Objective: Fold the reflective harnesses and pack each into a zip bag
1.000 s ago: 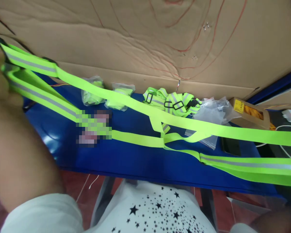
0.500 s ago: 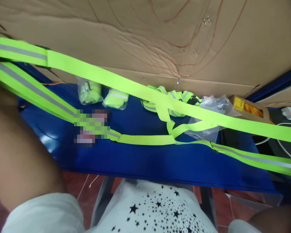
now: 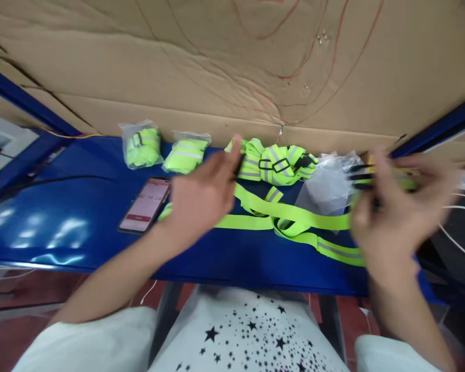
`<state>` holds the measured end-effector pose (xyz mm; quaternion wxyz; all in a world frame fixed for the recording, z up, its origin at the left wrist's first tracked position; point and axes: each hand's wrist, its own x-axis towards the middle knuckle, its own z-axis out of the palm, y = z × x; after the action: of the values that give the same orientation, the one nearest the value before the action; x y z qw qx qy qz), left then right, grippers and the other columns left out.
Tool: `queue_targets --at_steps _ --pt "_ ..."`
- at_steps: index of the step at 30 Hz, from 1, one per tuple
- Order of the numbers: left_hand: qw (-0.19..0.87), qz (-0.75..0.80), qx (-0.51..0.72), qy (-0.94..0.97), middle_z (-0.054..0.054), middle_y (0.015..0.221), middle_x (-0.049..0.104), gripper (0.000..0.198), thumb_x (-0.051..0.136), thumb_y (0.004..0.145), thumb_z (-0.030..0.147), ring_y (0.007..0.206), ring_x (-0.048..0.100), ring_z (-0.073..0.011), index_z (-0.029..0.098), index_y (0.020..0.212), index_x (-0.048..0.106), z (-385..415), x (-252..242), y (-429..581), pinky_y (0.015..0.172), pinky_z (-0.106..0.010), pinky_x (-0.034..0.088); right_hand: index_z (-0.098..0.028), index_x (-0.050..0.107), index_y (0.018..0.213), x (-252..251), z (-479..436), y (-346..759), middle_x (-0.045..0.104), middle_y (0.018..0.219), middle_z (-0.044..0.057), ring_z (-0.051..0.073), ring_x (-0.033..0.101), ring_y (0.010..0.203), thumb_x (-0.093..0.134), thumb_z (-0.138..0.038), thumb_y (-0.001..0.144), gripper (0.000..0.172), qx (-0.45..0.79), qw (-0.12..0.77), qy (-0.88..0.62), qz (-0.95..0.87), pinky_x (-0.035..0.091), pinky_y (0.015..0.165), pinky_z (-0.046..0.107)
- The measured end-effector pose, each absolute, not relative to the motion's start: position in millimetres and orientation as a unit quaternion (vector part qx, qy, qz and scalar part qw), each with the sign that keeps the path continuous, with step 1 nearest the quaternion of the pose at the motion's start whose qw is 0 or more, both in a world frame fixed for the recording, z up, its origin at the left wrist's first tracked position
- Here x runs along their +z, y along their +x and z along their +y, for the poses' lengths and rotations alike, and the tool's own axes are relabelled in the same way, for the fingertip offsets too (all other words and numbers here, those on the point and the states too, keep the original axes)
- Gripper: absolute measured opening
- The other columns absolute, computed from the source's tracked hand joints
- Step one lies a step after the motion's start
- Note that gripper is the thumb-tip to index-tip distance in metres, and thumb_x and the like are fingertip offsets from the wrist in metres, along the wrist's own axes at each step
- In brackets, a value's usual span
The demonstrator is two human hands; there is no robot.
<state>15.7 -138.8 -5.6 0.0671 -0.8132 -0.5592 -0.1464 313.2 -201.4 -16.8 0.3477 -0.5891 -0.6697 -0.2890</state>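
A neon yellow-green reflective strap harness (image 3: 298,213) with grey stripes hangs in loose bands between my two hands, low over the blue table. My left hand (image 3: 201,199) is closed on its left end; a black piece shows beside the fingers, and the index finger points up and away. At the right, my right hand (image 3: 395,217), blurred by motion, grips the other end, with black buckle parts by the fingers. Behind the harness lies a heap of similar reflective straps (image 3: 273,163) with black buckles.
Two clear bags of folded straps, a left bag (image 3: 143,147) and a right bag (image 3: 185,156), sit along the cardboard wall (image 3: 201,67). A phone (image 3: 145,205) lies left on the blue table (image 3: 225,258). Clear plastic bags (image 3: 327,183) lie right, near white cables (image 3: 461,248).
Both hands have come inward from the sides, my left to the right and my right to the left. The harness, stretched out before, now sags in loose folds lower over the table.
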Motion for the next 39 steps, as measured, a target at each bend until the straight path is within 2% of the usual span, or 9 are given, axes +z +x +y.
queue_targets --at_steps 2,4,15,22,25,30,32,34,39 --pt "0.066 -0.518 -0.089 -0.848 -0.011 0.132 0.068 0.072 0.045 0.101 0.021 0.099 0.071 -0.0212 0.019 0.169 0.02 -150.1 -26.7 50.0 0.071 -0.029 0.059 -0.016 0.064 0.145 -31.8 -191.6 285.2 0.061 0.125 0.017 0.031 0.062 0.114 0.057 -0.011 0.09 0.056 -0.28 0.304 -0.57 -0.71 0.059 0.082 0.043" --pt "0.057 -0.501 -0.067 -0.861 -0.013 0.134 0.066 0.077 0.05 0.1 0.025 0.098 0.072 -0.0231 0.017 0.169 0.019 -155.8 -43.0 70.6 0.063 -0.029 0.057 -0.016 0.061 0.147 -47.8 -184.5 260.9 0.062 0.124 0.015 0.026 0.063 0.105 0.052 -0.008 0.091 0.057 -0.257 0.266 -0.548 -0.75 0.059 0.075 0.036" --pt "0.014 -0.498 -0.089 -0.863 -0.015 0.133 0.06 0.074 0.053 0.099 0.035 0.093 0.074 -0.0262 0.012 0.165 0.029 -157.4 -66.5 65.6 0.058 -0.033 0.058 -0.019 0.052 0.154 -84.0 -182.7 255.6 0.059 0.125 0.016 0.027 0.062 0.106 0.048 -0.004 0.091 0.065 -0.208 0.237 -0.557 -0.769 0.061 0.073 0.036" --pt "0.013 -0.486 -0.109 -0.867 -0.017 0.133 0.061 0.076 0.059 0.099 0.039 0.093 0.075 -0.0266 0.011 0.163 0.029 -156.7 -75.9 66.3 0.065 -0.032 0.059 -0.02 0.02 0.17 -97.7 -187.6 236.9 0.057 0.133 0.021 0.031 0.06 0.108 0.047 -0.008 0.093 0.082 -0.176 0.215 -0.55 -0.788 0.064 0.075 0.042" --pt "0.019 -0.464 -0.127 -0.876 -0.017 0.134 0.061 0.074 0.064 0.097 0.035 0.097 0.075 -0.0284 0.01 0.16 0.034 -155.1 -78.3 64.8 0.066 -0.033 0.06 -0.028 0.005 0.172 -95.3 -190.0 234.4 0.053 0.137 0.02 0.032 0.062 0.112 0.049 -0.007 0.093 0.093 -0.127 0.218 -0.528 -0.811 0.065 0.074 0.042" --pt "0.019 -0.445 -0.195 -0.874 -0.015 0.133 0.06 0.079 0.068 0.093 0.032 0.099 0.073 -0.0266 0.014 0.161 0.033 -154.0 -75.9 59.4 0.065 -0.031 0.06 -0.032 0.006 0.17 -72.2 -182.9 264.4 0.033 0.162 0.017 0.033 0.054 0.139 0.072 -0.035 0.092 0.102 0.114 0.311 -0.472 -0.817 0.058 0.108 0.053" --pt "0.023 -0.425 -0.243 -0.872 -0.014 0.13 0.061 0.079 0.07 0.092 0.036 0.105 0.072 -0.0264 0.017 0.16 0.036 -153.4 -69.0 57.6 0.073 -0.032 0.062 -0.032 0.024 0.166 -59.3 -178.2 278.3 0.043 0.16 0.014 0.034 0.051 0.144 0.077 -0.045 0.09 0.093 0.162 0.311 -0.445 -0.824 0.048 0.118 0.059" --pt "0.012 -0.396 -0.277 -0.875 -0.014 0.131 0.06 0.078 0.072 0.092 0.04 0.109 0.07 -0.0267 0.018 0.159 0.039 -150.8 -54.4 55.7 0.082 -0.034 0.062 -0.03 0.046 0.153 -43.4 -174.7 285.5 0.058 0.149 0.011 0.034 0.055 0.14 0.076 -0.046 0.092 0.07 0.161 0.312 -0.413 -0.84 0.046 0.118 0.059" --pt "-0.1 -0.274 -0.347 -0.891 -0.015 0.139 0.058 0.088 0.072 0.091 0.056 0.123 0.061 -0.0293 0.019 0.162 0.037 -133.2 15.1 44.4 0.11 -0.046 0.052 -0.026 0.068 0.121 19.9 -171.5 280.4 0.074 0.103 0.004 0.021 0.072 0.091 0.067 -0.038 0.099 0.025 0.142 0.373 -0.409 -0.821 0.062 0.081 0.035"
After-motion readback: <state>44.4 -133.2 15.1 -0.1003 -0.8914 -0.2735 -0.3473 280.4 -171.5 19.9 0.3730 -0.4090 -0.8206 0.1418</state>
